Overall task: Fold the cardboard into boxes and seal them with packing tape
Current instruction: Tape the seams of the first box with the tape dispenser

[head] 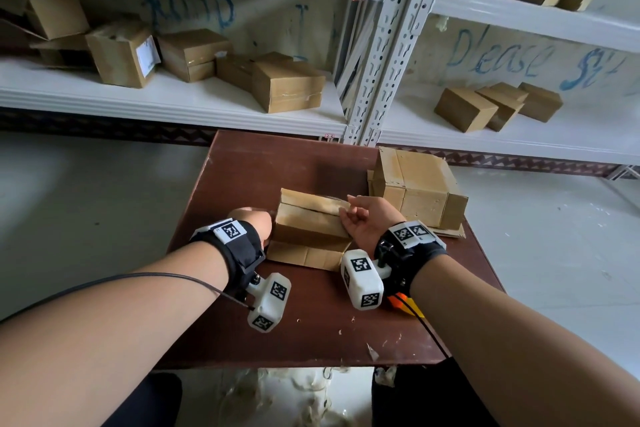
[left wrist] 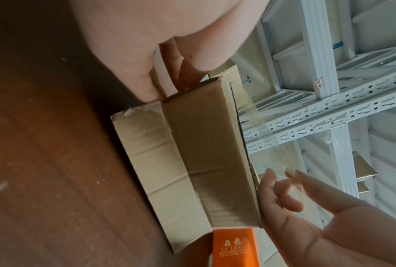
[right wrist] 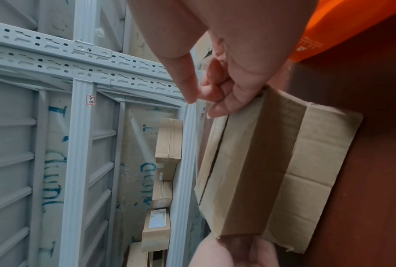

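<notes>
Orange dispenser (left wrist: 233, 247) reads "YA LONG"; both hands' fingers (left wrist: 281, 196) grip the box (head: 311, 218).

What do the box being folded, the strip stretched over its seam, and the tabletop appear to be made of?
Box: brown corrugated cardboard, matte; fluted edge visible in the left wrist view. Strip: clear glossy plastic tape, probably; shelving shows through it. Tabletop: reddish-brown wood or wood-look laminate, slightly scuffed; cannot tell which.

The head camera looks down and forward over both forearms at the brown table (head: 242, 180), with white shelving (head: 391, 55) beyond at 12 o'clock. Each wrist camera sits very close, rolled sideways, looking along its hand. All three views share the small cardboard box (head: 311, 222) (left wrist: 206, 155) (right wrist: 244, 162) mid-table; both wrist views also catch the shelving.
</notes>
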